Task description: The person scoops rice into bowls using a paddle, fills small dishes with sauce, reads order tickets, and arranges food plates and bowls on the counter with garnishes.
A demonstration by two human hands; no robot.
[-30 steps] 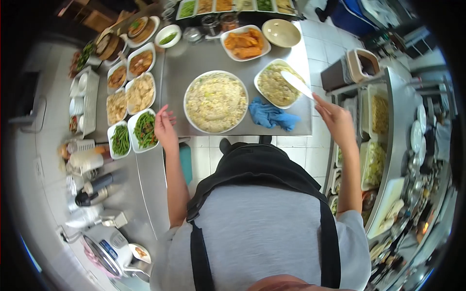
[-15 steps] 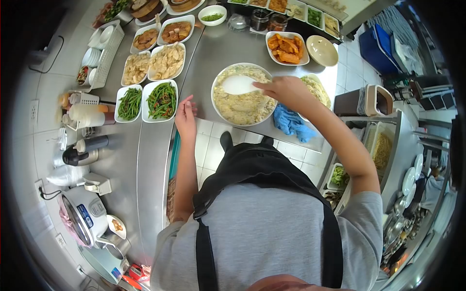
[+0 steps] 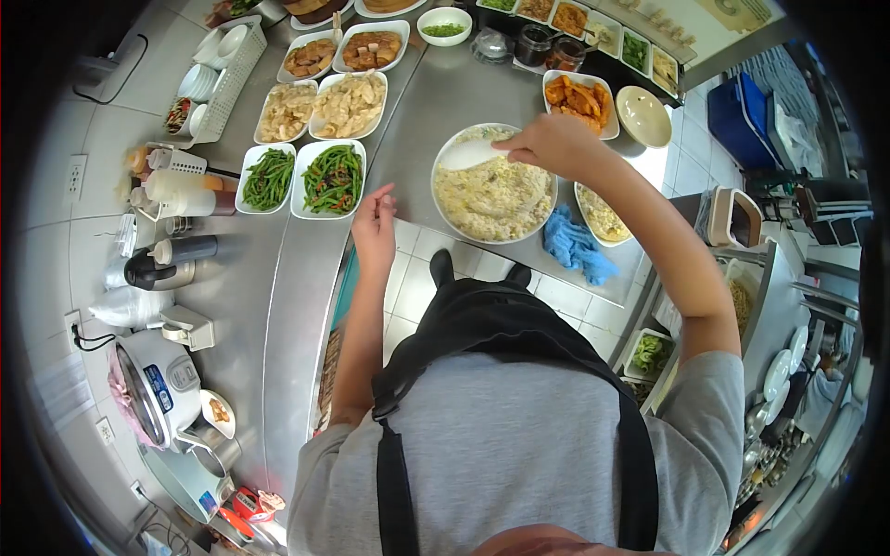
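A white rice paddle (image 3: pixel 468 156) is in my right hand (image 3: pixel 554 148), its handle gripped between closed fingers. The paddle's blade is tilted against the fried rice (image 3: pixel 496 199) near the far left side of a large round white bowl (image 3: pixel 436 190). My left hand (image 3: pixel 375 227) is off the bowl, at the counter's front edge, its fingers extended and holding nothing. Just beyond it is a white dish of green beans (image 3: pixel 334 178). A crumpled blue cloth (image 3: pixel 577 246) lies right of the bowl, beside a dish of rice (image 3: pixel 604 218) partly hidden by my right forearm.
Dishes of pale sliced meat (image 3: pixel 349 102) and more green beans (image 3: pixel 269 179) stand on the left. Behind the bowl are an orange-coloured dish of food (image 3: pixel 577 100), an empty beige bowl (image 3: pixel 643 117) and dark jars (image 3: pixel 535 44). A rice cooker (image 3: pixel 162 389) sits at lower left.
The paddle has gone from lying broad over the rice to tilted against it near the bowl's far side. The whole view has shifted, so the counter things appear further right.
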